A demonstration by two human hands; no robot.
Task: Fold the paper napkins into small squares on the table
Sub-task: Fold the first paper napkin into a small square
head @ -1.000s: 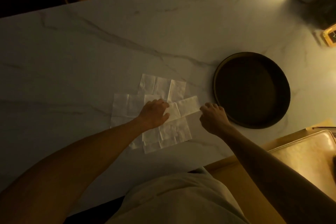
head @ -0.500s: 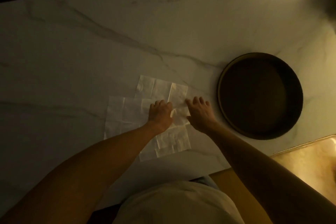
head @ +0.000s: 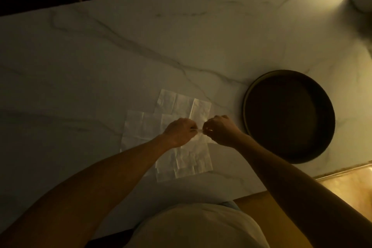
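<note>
Pinching one napkin (head: 198, 137) between them, your left hand (head: 181, 132) and right hand (head: 220, 132) are both closed on it; the remaining napkins (head: 141, 129) lie flat beneath, on the tabletop (head: 100, 66).

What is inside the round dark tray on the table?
The round dark tray looks empty: only its dark flat bottom and low rim show. The light is dim, so a small dark thing there could go unseen. The napkins lie on the table, left of it.
</note>
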